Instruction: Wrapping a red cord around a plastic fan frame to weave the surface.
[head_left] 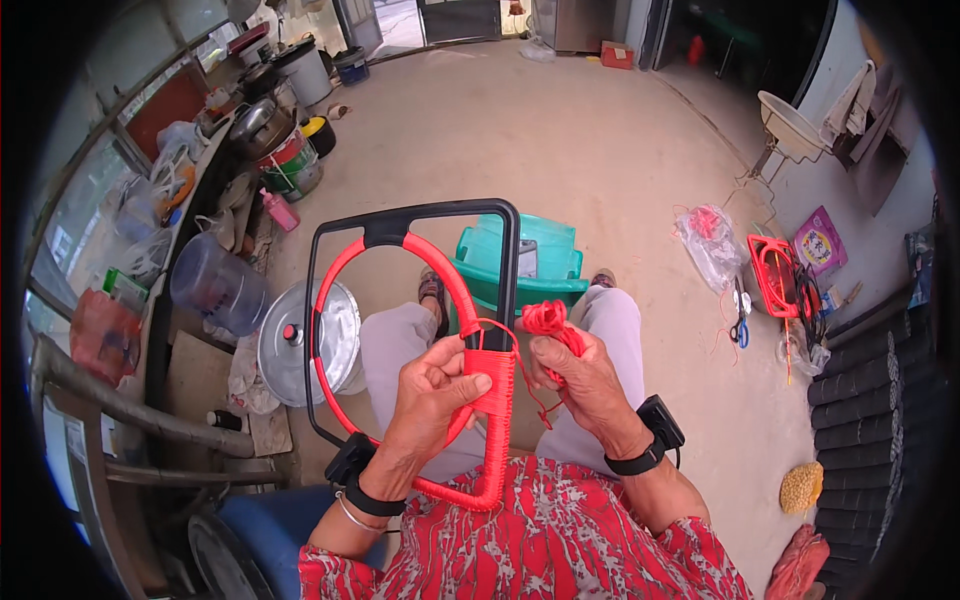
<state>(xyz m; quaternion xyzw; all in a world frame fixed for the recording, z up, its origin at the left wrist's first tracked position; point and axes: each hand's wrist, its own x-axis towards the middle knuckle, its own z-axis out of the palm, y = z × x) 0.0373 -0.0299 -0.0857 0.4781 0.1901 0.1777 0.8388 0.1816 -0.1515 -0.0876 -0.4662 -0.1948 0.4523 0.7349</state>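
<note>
Holding work just left of centre: left hand (435,400), about 7 o'clock, clamped on the black frame (509,280), thumb pressing its red wrapping (493,400). Right hand (580,375), 4 o'clock, fingers closed round a red cord bundle (552,322). Loose strand (542,405) hangs between hands. Red ring (453,282) sits inside frame, toward 10 o'clock. Green stool (488,288) beyond, 12 to 1 o'clock, between the feet. Metal lid (335,340), 9 o'clock; pink bottle (280,211), 10; red basket (762,280), 3.
</note>
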